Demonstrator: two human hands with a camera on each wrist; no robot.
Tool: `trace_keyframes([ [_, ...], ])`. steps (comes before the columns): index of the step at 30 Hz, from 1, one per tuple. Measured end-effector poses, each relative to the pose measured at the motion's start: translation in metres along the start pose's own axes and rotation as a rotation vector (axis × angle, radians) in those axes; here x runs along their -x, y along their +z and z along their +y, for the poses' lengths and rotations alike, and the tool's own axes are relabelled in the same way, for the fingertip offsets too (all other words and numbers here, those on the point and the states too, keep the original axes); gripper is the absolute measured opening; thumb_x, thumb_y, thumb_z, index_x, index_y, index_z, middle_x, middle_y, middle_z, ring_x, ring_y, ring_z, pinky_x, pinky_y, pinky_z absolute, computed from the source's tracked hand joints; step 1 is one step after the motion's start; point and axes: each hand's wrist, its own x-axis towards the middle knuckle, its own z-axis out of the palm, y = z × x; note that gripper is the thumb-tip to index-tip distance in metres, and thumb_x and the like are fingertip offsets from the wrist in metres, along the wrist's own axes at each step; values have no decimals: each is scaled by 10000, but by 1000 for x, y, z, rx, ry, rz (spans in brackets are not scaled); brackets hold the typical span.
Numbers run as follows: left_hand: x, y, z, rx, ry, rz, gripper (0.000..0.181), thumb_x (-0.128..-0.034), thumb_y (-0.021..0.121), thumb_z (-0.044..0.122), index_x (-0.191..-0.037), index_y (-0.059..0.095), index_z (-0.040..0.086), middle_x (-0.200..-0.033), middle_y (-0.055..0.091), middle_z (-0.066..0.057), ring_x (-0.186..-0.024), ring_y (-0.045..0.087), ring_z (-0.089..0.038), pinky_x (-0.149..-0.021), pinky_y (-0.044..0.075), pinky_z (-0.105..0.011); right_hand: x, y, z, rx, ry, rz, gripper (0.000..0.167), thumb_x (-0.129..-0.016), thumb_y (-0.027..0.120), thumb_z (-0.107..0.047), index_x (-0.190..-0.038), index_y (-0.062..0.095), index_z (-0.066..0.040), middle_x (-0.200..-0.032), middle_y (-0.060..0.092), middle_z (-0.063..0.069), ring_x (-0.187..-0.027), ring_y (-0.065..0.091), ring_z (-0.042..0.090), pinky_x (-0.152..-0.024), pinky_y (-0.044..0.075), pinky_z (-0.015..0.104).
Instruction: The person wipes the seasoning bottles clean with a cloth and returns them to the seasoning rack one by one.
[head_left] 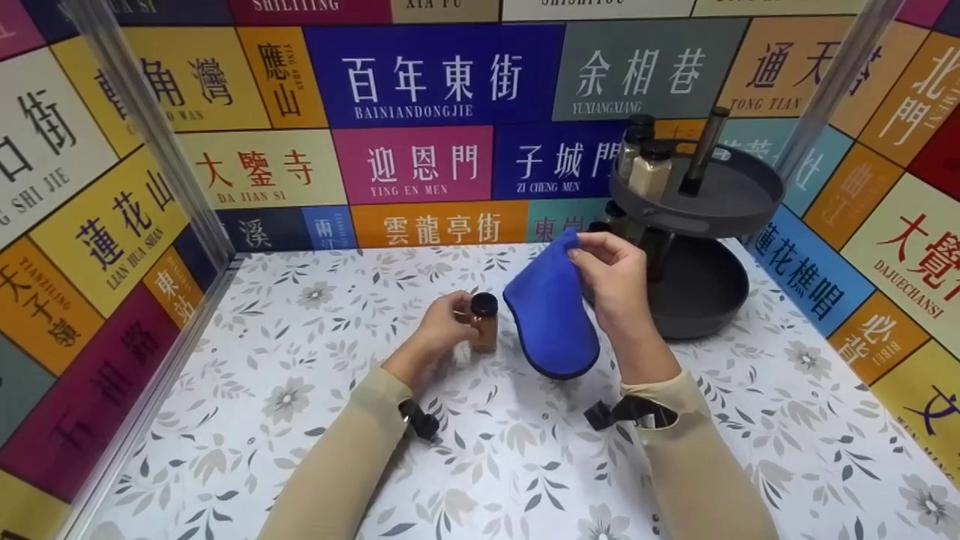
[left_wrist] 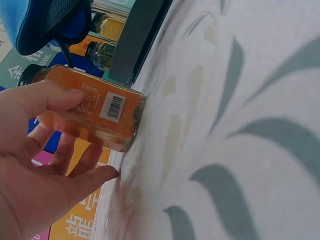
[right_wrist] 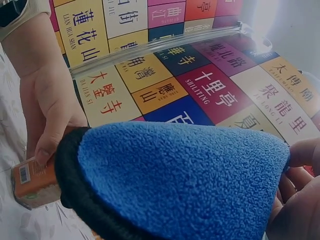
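My left hand (head_left: pixel 444 324) grips a square glass spice jar (head_left: pixel 486 324) with a black lid and orange-brown contents. In the left wrist view the jar (left_wrist: pixel 95 105) shows a barcode label, with the thumb across its side and the base at the tabletop. To its right my right hand (head_left: pixel 619 277) pinches the top corner of a blue cloth (head_left: pixel 553 315) with dark edging. The cloth hangs down beside the jar, apart from it in the head view. Fuzzy pile covers the cloth (right_wrist: pixel 175 175) in the right wrist view, where the right fingertips hold its far end.
A dark grey two-tier round rack (head_left: pixel 697 300) stands at the back right. Its upper tray carries spice jars (head_left: pixel 649 171) with black lids, and more jars sit on the lower tier. A floral cloth (head_left: pixel 300 360) covers the table. Colourful sign-printed walls (head_left: pixel 412 161) enclose it.
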Motion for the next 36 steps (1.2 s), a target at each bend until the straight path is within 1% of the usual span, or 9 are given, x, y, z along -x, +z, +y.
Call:
trace_keyframes([
  [6,1,2,2,3,-5,24,455,-723,710,-167,-1140,692,12,-1075,726,-137,-995,705,-246,-940,599,-359,0,1,-1,2,2,1,193,-879,720,123,-976,793,-28,-847,771,63,-644,640,86,-586,521,199],
  [10,2,2,12,25,31,32,474,-716,688,-143,-1165,702,11,-1055,726,-120,-962,695,-213,-890,593,-319,-1,0,1,49,26,17,189,-898,707,120,-995,787,-22,-833,766,5,-664,659,86,-598,540,204],
  [12,4,2,18,56,73,35,480,-715,691,-113,-1179,705,11,-1056,728,-124,-960,688,-205,-888,575,-306,-2,0,3,87,46,20,176,-905,713,105,-1018,781,-12,-826,759,-24,-671,653,79,-602,539,203],
  [15,7,4,27,138,167,22,489,-726,753,-75,-1207,702,-1,-1075,735,-179,-971,698,-230,-904,554,-302,-3,0,7,133,58,15,169,-905,716,99,-1049,770,28,-824,757,-43,-682,647,73,-609,534,199],
  [19,14,11,40,217,261,-4,517,-740,830,-47,-1239,702,-11,-1069,752,-182,-975,710,-223,-945,547,-331,-1,4,13,193,51,-7,183,-902,727,84,-1079,764,61,-857,767,-11,-692,647,70,-614,532,198],
  [22,19,16,49,224,273,7,523,-743,856,-16,-1245,713,8,-1062,766,-126,-977,704,-184,-973,548,-378,3,11,19,204,69,-43,177,-903,730,77,-1077,760,65,-880,766,24,-696,644,70,-611,525,196],
  [25,23,16,56,230,274,11,524,-751,875,11,-1252,722,28,-1079,767,-113,-1001,698,-188,-981,547,-418,7,17,25,220,94,-79,165,-910,734,68,-1073,759,60,-890,766,7,-731,662,64,-636,535,195],
  [30,29,11,67,233,302,19,519,-773,886,36,-1268,732,69,-1088,770,-116,-1030,707,-212,-997,562,-420,12,22,38,330,126,-127,156,-936,736,16,-1087,768,37,-922,766,3,-813,679,76,-712,556,202],
  [36,34,4,77,247,340,59,514,-824,873,70,-1314,726,115,-1105,771,-119,-1069,715,-232,-1058,546,-488,13,27,54,429,185,-187,172,-895,737,22,-1061,782,33,-914,781,31,-808,678,75,-718,555,206],
])
